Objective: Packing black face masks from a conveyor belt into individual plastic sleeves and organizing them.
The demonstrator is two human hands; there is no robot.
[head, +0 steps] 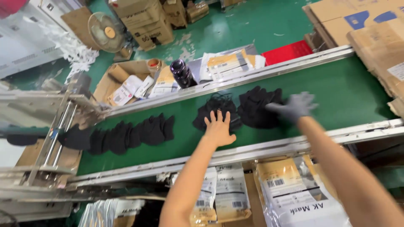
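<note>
Long green conveyor belt [345, 90] between metal rails, green floor [252, 23] beyond with cardboard boxes [143, 19]; hands apart, flat-fingered: bare left hand [219, 128] and grey-gloved right hand [294, 106] on black fabric masks [252, 107].

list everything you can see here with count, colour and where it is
conveyor belt: one, green, running across the middle between metal rails
black mask piles: two, black, on the belt under the hands
row of black masks: one overlapping row, black, on the belt to the left, count unclear
dark bottle: one, dark purple-black, behind the far rail
packaged pouches: several, tan and white, below the near rail
cardboard boxes: several, brown, on the green floor beyond
fan: one, beige, on the floor top left
red sheet: one, behind the far rail
left hand: bare, flat on a mask pile
right hand: grey glove, blurred, on the other pile
</note>
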